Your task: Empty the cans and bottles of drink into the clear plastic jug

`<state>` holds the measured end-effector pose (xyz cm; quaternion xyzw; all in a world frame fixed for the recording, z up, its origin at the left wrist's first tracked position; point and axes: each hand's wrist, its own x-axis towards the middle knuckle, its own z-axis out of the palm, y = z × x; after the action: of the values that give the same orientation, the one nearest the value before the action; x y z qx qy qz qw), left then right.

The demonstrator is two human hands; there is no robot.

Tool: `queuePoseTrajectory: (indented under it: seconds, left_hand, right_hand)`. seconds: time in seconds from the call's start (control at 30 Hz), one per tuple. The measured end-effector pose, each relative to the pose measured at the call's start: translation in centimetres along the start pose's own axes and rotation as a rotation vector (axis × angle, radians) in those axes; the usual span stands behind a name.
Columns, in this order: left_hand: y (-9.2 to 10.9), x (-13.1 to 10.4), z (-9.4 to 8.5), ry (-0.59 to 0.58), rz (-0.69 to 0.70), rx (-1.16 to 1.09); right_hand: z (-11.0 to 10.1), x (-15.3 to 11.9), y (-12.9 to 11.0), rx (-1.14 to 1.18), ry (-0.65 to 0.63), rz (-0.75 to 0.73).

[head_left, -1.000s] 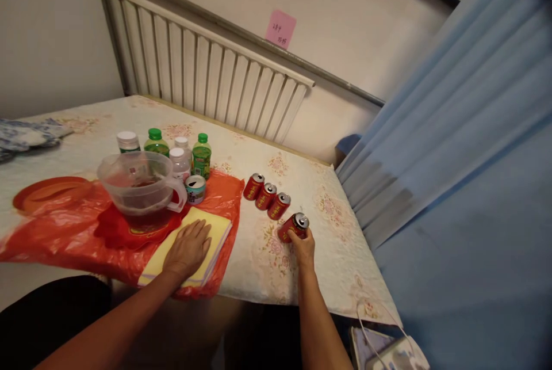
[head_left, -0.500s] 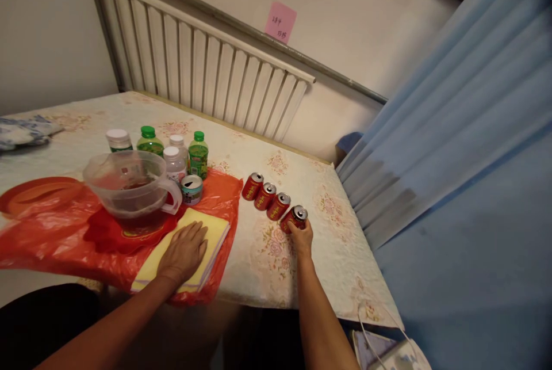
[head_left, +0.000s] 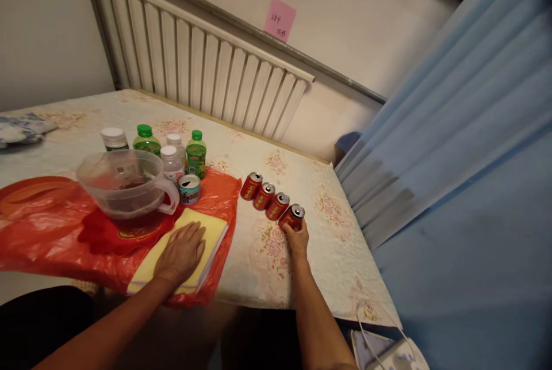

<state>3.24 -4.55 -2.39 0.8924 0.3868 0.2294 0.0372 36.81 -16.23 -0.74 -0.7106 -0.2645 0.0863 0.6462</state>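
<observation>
My left hand (head_left: 181, 252) lies flat on a folded yellow cloth (head_left: 211, 231), its fingers stretched out. My right hand (head_left: 297, 237) is wrapped round the nearest red can (head_left: 290, 218), which stands upright at the right end of a slanting row. Beside it in the row stand more red cans (head_left: 251, 187), their tops facing up. Left of the cloth, a clear plastic jug (head_left: 125, 186) with dark liquid rests on a red scalloped dish (head_left: 99, 235). Both the cloth and the dish lie on a red plastic bag (head_left: 56, 243).
Behind the jug stand green-capped bottles (head_left: 196, 157), white-capped jars (head_left: 114, 138) and a small tin (head_left: 190, 190). A radiator (head_left: 194, 65) runs along the wall. A blue curtain (head_left: 466, 128) hangs at the right. Patterned fabric (head_left: 23, 129) lies far left.
The can in my right hand has moved slightly left, closer to the can beside it. My left hand stays on the cloth. The whole view has shifted a little.
</observation>
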Motion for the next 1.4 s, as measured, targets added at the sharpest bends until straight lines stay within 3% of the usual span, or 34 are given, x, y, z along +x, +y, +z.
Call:
queuePoseTrajectory:
  seconds: [0.63, 1.4]
  left_hand:
    - [0.0, -0.1, 0.1, 0.015, 0.024, 0.078]
    - [-0.1, -0.1, 0.3, 0.036, 0.037, 0.076]
  right_hand:
    - [0.1, -0.3, 2.9, -0.088, 0.031, -0.024]
    - [0.1, -0.2, 3.2, -0.123, 0.048, -0.034]
